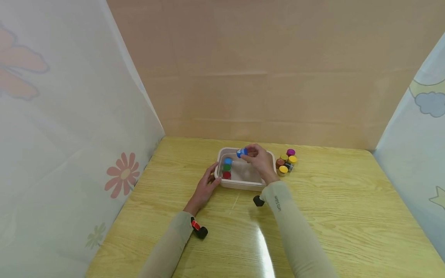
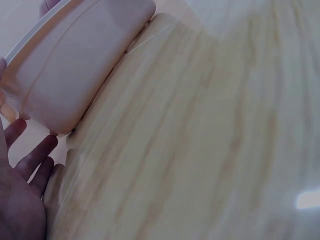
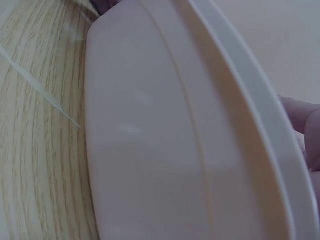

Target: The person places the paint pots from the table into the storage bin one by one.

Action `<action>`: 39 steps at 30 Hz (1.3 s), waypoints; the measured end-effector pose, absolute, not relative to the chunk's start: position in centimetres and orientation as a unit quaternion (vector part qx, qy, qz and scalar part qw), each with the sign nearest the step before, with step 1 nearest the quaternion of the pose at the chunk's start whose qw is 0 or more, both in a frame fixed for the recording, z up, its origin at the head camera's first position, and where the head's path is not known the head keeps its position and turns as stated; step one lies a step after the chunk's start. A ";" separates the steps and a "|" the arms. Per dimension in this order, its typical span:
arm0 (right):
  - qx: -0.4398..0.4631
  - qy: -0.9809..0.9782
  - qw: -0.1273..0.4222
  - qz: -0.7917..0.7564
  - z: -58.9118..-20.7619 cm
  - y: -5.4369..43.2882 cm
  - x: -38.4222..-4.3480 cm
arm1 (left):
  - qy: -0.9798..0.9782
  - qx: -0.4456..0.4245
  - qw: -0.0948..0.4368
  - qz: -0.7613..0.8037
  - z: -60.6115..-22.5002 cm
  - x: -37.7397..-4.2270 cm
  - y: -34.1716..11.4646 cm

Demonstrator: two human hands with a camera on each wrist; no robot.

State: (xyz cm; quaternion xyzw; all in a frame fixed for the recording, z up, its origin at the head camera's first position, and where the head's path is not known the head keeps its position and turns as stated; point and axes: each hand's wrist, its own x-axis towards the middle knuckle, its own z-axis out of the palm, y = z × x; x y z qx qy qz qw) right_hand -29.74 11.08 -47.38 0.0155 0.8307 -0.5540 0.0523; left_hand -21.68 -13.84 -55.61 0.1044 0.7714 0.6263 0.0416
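Observation:
A pale pink plastic tub (image 1: 244, 185) sits on the table, my left hand (image 1: 205, 190) at its near-left corner. Those fingers are spread, their tips against the outer wall, with the thumb near the front rim. Over the tub, my right hand (image 1: 259, 159) pinches a small jar with a blue lid (image 1: 241, 153), tilted with its lid to the left. Inside along the left wall stand small jars in a row: a light blue-lidded jar (image 1: 228, 161), a green-lidded jar (image 1: 226, 167) and a red-lidded jar (image 1: 226, 175). The right wrist view shows mostly the tub's outer wall (image 3: 145, 130).
Right of the tub several more small jars stand close together, among them a purple-lidded jar (image 1: 291, 152) and a yellow-lidded jar (image 1: 283, 170). One dark jar (image 1: 289, 166) lies tipped among them. A brown papered wall (image 1: 264, 96) rises behind the wooden table (image 1: 333, 216).

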 end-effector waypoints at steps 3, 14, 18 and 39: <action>0.020 0.843 0.060 -0.534 -47.5 11.0 -29.6 | 0.771 0.107 0.031 0.627 -55.7 -21.6 -13.8; -0.017 0.848 0.102 -0.520 -48.3 11.1 -29.3 | 0.771 0.109 0.020 0.628 -55.8 -21.5 -13.9; -0.023 0.847 0.116 -0.518 -48.7 11.0 -29.3 | 0.768 0.107 0.026 0.631 -55.7 -21.4 -13.8; -0.062 0.866 0.138 -0.476 -49.3 10.4 -29.6 | 0.771 0.107 0.022 0.628 -55.6 -21.3 -13.9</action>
